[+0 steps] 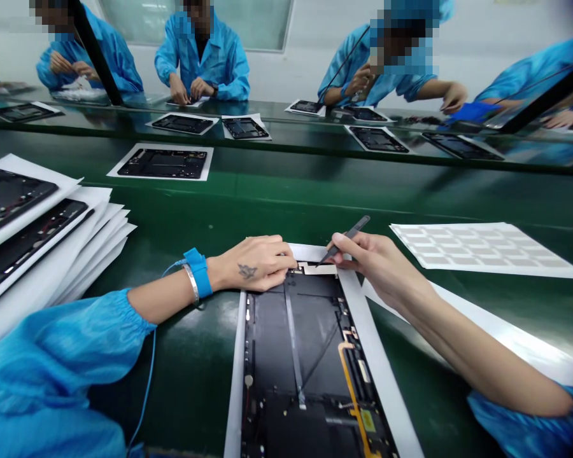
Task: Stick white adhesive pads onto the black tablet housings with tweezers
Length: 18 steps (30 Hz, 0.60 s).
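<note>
An opened tablet (310,337) lies on a white sheet in front of me, its dark inner parts, orange ribbon cable (351,375) and batteries uncovered. My right hand (367,257) grips dark tweezers (346,236), tips down at a pale strip (319,270) along the tablet's far edge. My left hand (255,264) rests at the far left corner of the tablet, fingers curled together by the strip's left end. What those fingertips pinch, if anything, is hidden. A blue wrist strap (197,272) with a cord circles my left wrist.
Opened tablets interleaved with white sheets form a stack (52,254) at left. A label sheet (482,247) lies at right. Another opened tablet (165,163) sits farther back on the green table (267,203). Several people in blue smocks work across, beyond more tablets.
</note>
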Motion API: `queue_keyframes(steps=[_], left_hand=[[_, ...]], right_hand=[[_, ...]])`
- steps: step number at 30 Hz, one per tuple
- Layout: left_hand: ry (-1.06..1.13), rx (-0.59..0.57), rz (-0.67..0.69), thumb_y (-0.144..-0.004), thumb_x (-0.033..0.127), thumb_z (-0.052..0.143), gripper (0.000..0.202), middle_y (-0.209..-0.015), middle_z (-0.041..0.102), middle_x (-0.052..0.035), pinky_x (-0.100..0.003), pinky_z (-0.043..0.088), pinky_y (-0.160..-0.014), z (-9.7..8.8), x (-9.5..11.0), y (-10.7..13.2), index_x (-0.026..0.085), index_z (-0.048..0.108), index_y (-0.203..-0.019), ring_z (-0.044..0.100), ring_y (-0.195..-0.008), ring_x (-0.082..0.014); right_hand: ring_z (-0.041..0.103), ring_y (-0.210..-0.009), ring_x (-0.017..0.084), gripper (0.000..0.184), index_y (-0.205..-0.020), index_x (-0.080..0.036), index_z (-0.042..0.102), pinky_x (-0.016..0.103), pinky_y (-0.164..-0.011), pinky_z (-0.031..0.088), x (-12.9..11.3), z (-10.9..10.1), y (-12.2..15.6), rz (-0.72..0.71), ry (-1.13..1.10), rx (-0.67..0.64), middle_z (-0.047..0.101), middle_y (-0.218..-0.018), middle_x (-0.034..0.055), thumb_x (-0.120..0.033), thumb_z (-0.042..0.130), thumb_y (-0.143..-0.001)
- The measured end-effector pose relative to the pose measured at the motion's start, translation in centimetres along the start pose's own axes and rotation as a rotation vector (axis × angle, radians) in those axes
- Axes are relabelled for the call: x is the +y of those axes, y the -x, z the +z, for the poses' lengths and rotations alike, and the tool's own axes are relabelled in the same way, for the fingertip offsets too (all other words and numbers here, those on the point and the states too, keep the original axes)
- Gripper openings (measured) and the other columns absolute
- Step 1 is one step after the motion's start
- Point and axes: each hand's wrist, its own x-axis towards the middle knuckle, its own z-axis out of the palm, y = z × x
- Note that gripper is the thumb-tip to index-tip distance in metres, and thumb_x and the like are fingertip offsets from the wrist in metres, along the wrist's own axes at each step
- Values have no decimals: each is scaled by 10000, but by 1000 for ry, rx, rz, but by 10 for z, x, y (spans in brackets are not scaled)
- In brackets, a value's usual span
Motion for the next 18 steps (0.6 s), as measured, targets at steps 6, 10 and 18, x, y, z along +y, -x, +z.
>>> queue_keyframes(steps=[6, 10, 18], left_hand=[[-1, -14, -7, -950, 146, 434, 235, -1025, 689, -70, -284, 466, -743, -1, 0, -1, 153, 668, -971, 565, -860, -176], [5, -7, -6, -945, 137, 439, 234, -1025, 691, -64, -280, 466, -742, -1, 0, -1, 145, 671, -974, 562, -858, -175], [23, 20, 5, -936, 126, 456, 219, -1036, 695, -61, -284, 473, -757, 2, 0, 0, 141, 671, -981, 560, -863, -175]], right_hand=[[612, -771, 215, 479, -584, -228, 601, 373, -800, 535, 1, 0, 0, -4, 7, -3, 592, -653, 41, -681, 737, -662], [602, -766, 223, 500, -578, -229, 606, 375, -786, 537, 1, 1, 0, -2, 3, 9, 594, -646, 49, -705, 755, -617], [583, -675, 172, 500, -621, -197, 615, 314, -716, 522, -1, 3, 2, -1, -22, 21, 571, -592, 9, -670, 777, -605]])
